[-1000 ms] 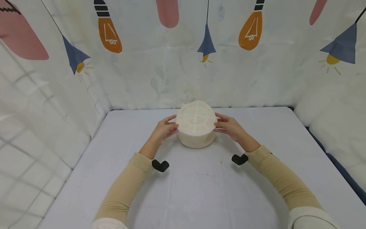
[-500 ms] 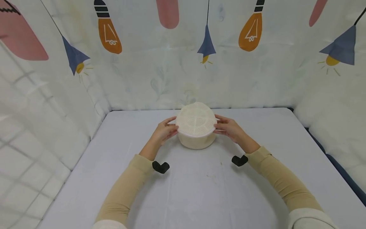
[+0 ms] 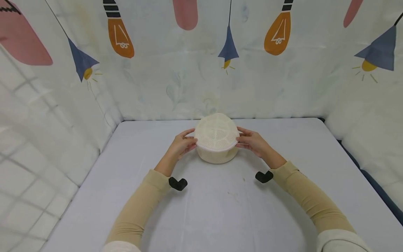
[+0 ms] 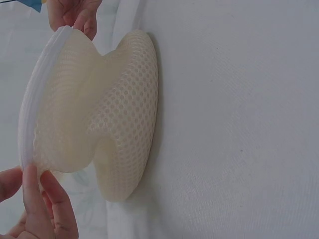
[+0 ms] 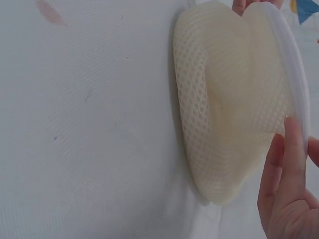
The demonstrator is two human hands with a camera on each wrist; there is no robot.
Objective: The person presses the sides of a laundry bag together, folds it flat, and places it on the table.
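Note:
A round cream mesh laundry bag (image 3: 217,131) stands at the back middle of the table, its flat top tilted toward me. A smooth white band (image 4: 31,114) runs round the top edge. My left hand (image 3: 182,144) pinches this edge on the left between thumb and fingers. On the opposite side my right hand (image 3: 254,141) grips the same edge. Both wrist views show the soft mesh side (image 5: 192,104) folded inward below the band, with the lower part resting on the table. The inside of the bag is hidden.
A white cloth covers the table (image 3: 214,210). Close behind the bag hangs a white curtain (image 3: 151,84) printed with lamps and bulbs, which also closes off the left and right sides. A black wrist piece (image 3: 177,183) sits below each hand.

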